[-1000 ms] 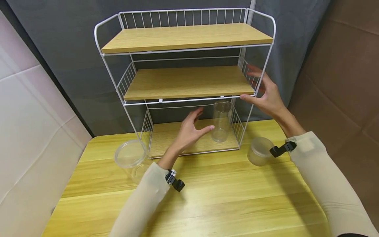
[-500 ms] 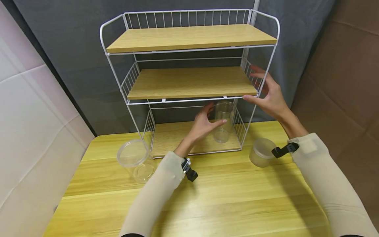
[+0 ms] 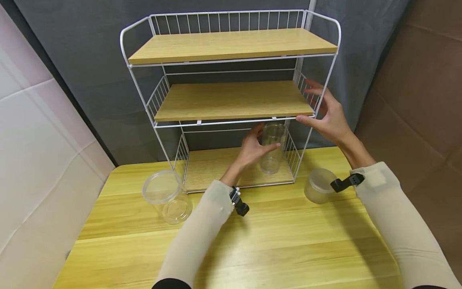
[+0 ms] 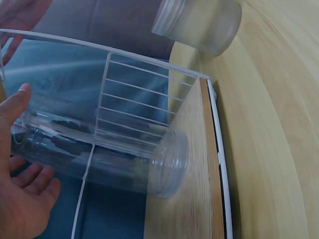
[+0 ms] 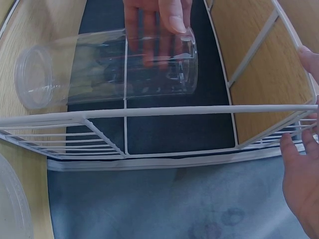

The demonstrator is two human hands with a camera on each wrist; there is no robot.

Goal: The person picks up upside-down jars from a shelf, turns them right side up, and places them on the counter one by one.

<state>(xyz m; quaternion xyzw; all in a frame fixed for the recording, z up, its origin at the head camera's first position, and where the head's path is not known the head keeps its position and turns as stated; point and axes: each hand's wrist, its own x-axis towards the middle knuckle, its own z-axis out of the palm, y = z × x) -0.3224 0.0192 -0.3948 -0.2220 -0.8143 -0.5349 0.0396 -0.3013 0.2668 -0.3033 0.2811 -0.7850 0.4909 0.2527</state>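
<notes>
A tall clear plastic jar [image 3: 270, 163] stands upright on the right part of the bottom shelf [image 3: 205, 168] of a white wire rack. My left hand [image 3: 250, 150] is around its upper part, thumb in front and fingers behind. In the right wrist view, those fingers [image 5: 148, 40] show straight through the clear wall of the jar. The left wrist view shows a gap between the curved fingers and the jar. At the rack's front right post, my right hand [image 3: 330, 118] holds the frame, its thumb on the middle shelf's front rail and its fingers outside the side wires.
Left of the rack, a wide clear container [image 3: 162, 188] stands on the wooden table [image 3: 281, 237]. A short frosted tub [image 3: 319, 186] sits to the right, close to my right wrist. Overhead are the middle shelf [image 3: 231, 100] and top shelf [image 3: 231, 46].
My left hand has moved right, from beside the jar to around its upper part. The right hand stays at the rack's post, and the head view has shifted slightly.
</notes>
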